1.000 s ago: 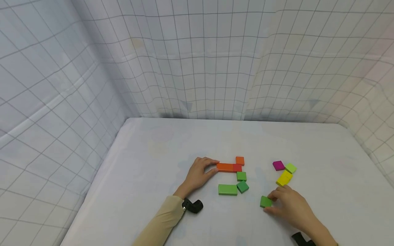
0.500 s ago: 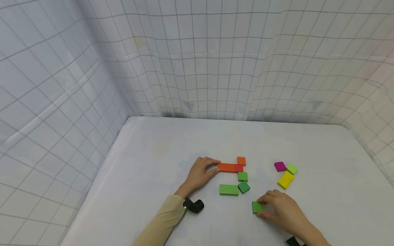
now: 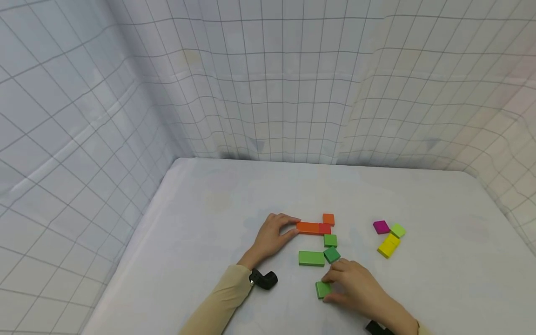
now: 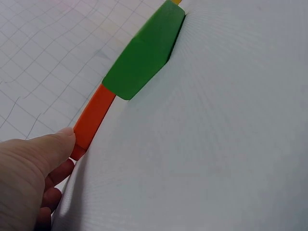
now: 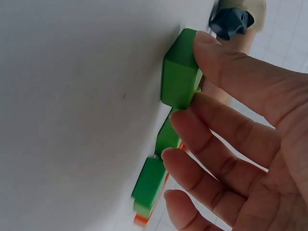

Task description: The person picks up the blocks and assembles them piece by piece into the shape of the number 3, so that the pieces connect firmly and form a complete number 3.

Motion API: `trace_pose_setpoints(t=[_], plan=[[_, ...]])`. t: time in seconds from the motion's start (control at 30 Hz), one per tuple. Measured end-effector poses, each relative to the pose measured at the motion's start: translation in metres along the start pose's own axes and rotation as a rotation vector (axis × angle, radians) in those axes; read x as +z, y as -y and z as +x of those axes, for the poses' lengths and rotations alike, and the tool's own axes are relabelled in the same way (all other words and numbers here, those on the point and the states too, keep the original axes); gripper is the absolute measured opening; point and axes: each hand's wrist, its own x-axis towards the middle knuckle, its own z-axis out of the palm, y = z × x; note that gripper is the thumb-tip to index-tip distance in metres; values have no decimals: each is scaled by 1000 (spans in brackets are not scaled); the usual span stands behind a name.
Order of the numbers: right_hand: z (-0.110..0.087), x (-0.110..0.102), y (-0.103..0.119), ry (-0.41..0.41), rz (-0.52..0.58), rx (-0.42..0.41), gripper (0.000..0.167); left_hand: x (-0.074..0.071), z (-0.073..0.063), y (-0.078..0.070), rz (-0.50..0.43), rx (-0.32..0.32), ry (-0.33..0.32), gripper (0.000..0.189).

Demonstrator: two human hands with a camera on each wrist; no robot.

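Note:
With thumb and fingers my left hand (image 3: 272, 237) grips the left end of a long orange block (image 3: 307, 228), whose other end meets a red block (image 3: 324, 229). My right hand (image 3: 356, 286) pinches a green block (image 3: 323, 289) near the front of the table; the right wrist view shows the thumb on one side of this green block (image 5: 180, 72) and fingertips on the other. Just behind it lie a long light-green block (image 3: 311, 258) and a tilted dark-green block (image 3: 332, 255), touching at a corner. Another green square block (image 3: 330, 240) sits between these and the red one.
An orange square block (image 3: 328, 219) stands behind the red one. To the right lies a small group: a magenta block (image 3: 381, 227), a lime block (image 3: 398, 231) and a yellow piece (image 3: 389, 245). White cloth covers the table (image 3: 234, 190), with a grid-patterned curtain (image 3: 272, 93) around it.
My right hand has moved left across the table with the green block, to in front of the long light-green one. The left hand has stayed on the orange block.

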Motion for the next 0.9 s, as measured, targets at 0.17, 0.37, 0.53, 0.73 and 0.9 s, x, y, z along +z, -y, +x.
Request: trace_pose_setpoints(t=[0.17, 0.37, 0.53, 0.73, 0.9], plan=[[13, 5, 9, 16, 0, -44, 27, -1, 1, -1, 1, 7, -1, 30], [25, 12, 18, 1, -29, -69, 30, -2, 1, -2, 3, 5, -5, 30], [28, 14, 22, -3, -53, -72, 32, -2, 1, -2, 1, 4, -8, 30], [26, 12, 22, -16, -80, -75, 36, -1, 0, -2, -6, -3, -5, 30], [27, 13, 21, -20, -94, -84, 31, -1, 0, -1, -4, -2, -5, 31]])
